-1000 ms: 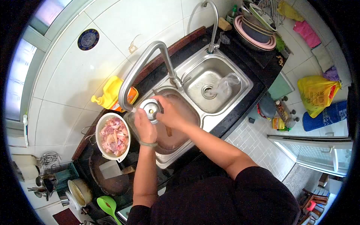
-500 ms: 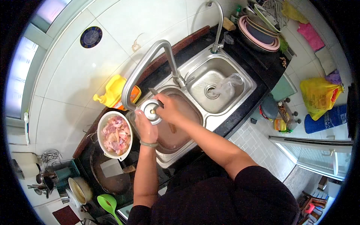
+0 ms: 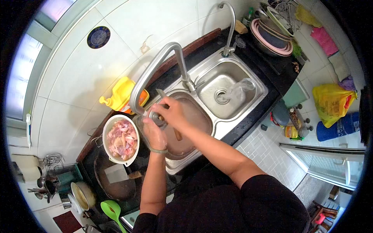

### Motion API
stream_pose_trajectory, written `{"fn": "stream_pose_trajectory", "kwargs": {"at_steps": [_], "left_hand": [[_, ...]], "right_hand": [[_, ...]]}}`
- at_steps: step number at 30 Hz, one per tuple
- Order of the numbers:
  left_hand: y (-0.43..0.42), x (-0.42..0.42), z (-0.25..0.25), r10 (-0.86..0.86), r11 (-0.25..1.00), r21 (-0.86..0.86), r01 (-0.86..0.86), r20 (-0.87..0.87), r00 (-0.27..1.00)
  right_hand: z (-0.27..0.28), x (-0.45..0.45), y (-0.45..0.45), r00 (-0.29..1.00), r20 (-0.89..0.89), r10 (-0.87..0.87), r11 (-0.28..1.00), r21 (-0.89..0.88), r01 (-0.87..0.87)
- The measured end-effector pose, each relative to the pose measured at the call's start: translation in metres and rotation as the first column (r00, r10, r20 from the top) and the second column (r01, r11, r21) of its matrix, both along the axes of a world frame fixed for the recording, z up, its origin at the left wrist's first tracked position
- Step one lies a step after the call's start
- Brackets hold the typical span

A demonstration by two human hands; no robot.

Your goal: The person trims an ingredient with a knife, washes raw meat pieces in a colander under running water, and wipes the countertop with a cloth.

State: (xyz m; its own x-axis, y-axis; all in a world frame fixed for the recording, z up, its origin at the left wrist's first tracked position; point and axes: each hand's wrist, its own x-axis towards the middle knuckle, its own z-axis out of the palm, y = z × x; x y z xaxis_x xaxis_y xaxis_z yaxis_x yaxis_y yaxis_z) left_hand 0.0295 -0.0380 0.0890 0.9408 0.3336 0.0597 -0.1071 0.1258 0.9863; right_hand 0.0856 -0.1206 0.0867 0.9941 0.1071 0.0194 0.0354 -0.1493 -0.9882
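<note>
At the left basin (image 3: 194, 145), which holds cloudy brownish water, both my hands are on a round metal sink strainer (image 3: 157, 119). My left hand (image 3: 155, 134), wet and wearing a bracelet, cups its near side under the spout of the large faucet (image 3: 138, 77). From the other side, the fingers of my right hand (image 3: 173, 112) grip it near its centre, partly hiding it. Past my right hand shows a grey blade-like tip (image 3: 160, 93). A brown wooden handle (image 3: 178, 134) sticks out below that hand; whether the two belong together is hidden.
A white bowl of raw meat pieces (image 3: 122, 140) stands left of the basin, near a yellow bottle (image 3: 122, 93). Plastic film (image 3: 241, 88) lies in the right basin (image 3: 211, 79). Stacked basins (image 3: 270, 37) stand at the far right. A cleaver-like blade (image 3: 116, 173) rests at lower left.
The strainer has turned from facing me to a tilted, more covered position. My fingers have closed in around it. The whole view has shifted slightly.
</note>
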Motion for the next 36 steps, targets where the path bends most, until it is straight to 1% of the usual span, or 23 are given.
{"fn": "stream_pose_trajectory", "kwargs": {"at_steps": [2,5,6,7,9,11,12,16,17,18,19,21,22,24,25,27,28,29,31,32,33,35,36], "left_hand": [[0.004,0.0,0.002,0.005,1.0,0.027,-0.005,0.012,1.0],[0.008,-0.001,0.012,0.037,0.999,0.001,-0.037,-0.029,0.999],[0.012,0.004,0.004,0.018,0.942,-0.335,-0.029,-0.036,0.999],[0.015,0.007,0.0,0.024,0.941,-0.338,-0.034,-0.034,0.999],[0.023,0.011,-0.006,-0.01,0.87,-0.491,-0.046,-0.111,0.994],[0.031,0.014,-0.013,-0.003,0.848,-0.527,-0.06,-0.117,0.993],[0.034,0.015,-0.016,0.045,0.897,-0.431,-0.101,-0.14,0.989],[0.032,0.019,-0.03,0.161,0.952,-0.23,-0.204,-0.193,0.968],[0.028,0.015,-0.018,0.094,0.965,-0.224,-0.133,-0.176,0.98],[0.045,0.021,-0.051,0.131,0.964,-0.206,-0.166,-0.173,0.976],[0.064,0.023,-0.077,0.005,0.937,-0.334,-0.098,-0.268,0.963],[0.037,0.023,-0.042,-0.033,0.862,-0.493,-0.118,-0.288,0.957],[0.038,0.027,-0.044,-0.041,0.861,-0.498,-0.109,-0.281,0.959],[0.045,0.032,-0.059,-0.227,0.833,-0.548,-0.077,-0.465,0.856],[0.048,0.035,-0.068,-0.227,0.831,-0.551,-0.077,-0.462,0.857],[0.051,0.046,-0.081,-0.277,0.903,-0.417,0.103,-0.383,0.881],[0.048,0.051,-0.076,-0.212,0.892,-0.452,-0.009,-0.436,0.875],[0.052,0.055,-0.076,-0.215,0.892,-0.453,-0.004,-0.432,0.876],[0.06,0.062,-0.081,-0.396,0.804,-0.571,0.168,-0.302,0.867],[0.045,0.066,-0.074,-0.307,0.87,-0.475,0.131,-0.315,0.898],[0.041,0.07,-0.077,-0.306,0.869,-0.478,0.128,-0.315,0.898],[0.034,0.073,-0.088,-0.278,0.958,-0.16,0.239,-0.305,0.911],[0.026,0.073,-0.081,-0.268,0.96,-0.196,0.2,-0.442,0.856]], "right_hand": [[-0.004,0.008,-0.001,0.983,-0.144,0.113,0.96,0.272,-0.071],[0.019,0.005,-0.02,0.939,-0.225,0.26,0.934,0.307,-0.185],[0.03,0.004,-0.026,0.902,-0.285,0.324,0.929,0.276,-0.246],[0.026,0.004,-0.027,0.901,-0.284,0.328,0.928,0.273,-0.252],[0.009,0.001,-0.024,0.94,0.149,0.306,0.944,0.077,-0.32],[0.002,-0.006,-0.015,0.939,0.226,0.26,0.962,0.023,-0.272],[-0.002,-0.007,-0.01,0.93,0.305,0.207,0.978,-0.031,-0.207],[-0.009,-0.016,0.008,0.963,0.239,0.122,0.977,-0.202,-0.074],[-0.001,-0.02,0.005,0.972,0.174,0.158,0.977,-0.168,-0.129],[0.005,-0.023,0.002,0.973,0.11,0.202,0.974,-0.125,-0.188],[0.003,-0.027,-0.001,0.976,0.118,0.183,0.977,-0.136,-0.167],[-0.002,-0.033,-0.003,0.952,0.13,0.278,0.933,-0.271,-0.236],[-0.003,-0.033,-0.01,0.953,0.135,0.272,0.934,-0.277,-0.228],[-0.004,-0.04,-0.038,0.826,0.413,0.384,0.846,-0.516,-0.135],[-0.011,-0.041,-0.051,0.825,0.413,0.386,0.844,-0.519,-0.135],[-0.037,-0.039,-0.08,0.755,0.578,0.31,0.872,-0.49,0.018],[-0.051,-0.041,-0.095,0.823,0.546,0.16,0.932,-0.358,0.056],[-0.061,-0.042,-0.11,0.874,0.486,0.009,0.968,-0.222,0.113],[-0.067,-0.037,-0.147,0.958,0.141,-0.249,0.966,-0.034,0.256],[-0.074,-0.03,-0.172,0.931,-0.087,-0.355,0.933,-0.1,0.347],[-0.08,-0.018,-0.197,0.839,-0.301,-0.453,0.891,-0.184,0.415],[-0.064,0.012,-0.241,0.783,-0.258,-0.566,0.823,-0.139,0.55],[-0.078,0.036,-0.264,0.793,-0.008,-0.609,0.78,-0.187,0.597]]}}
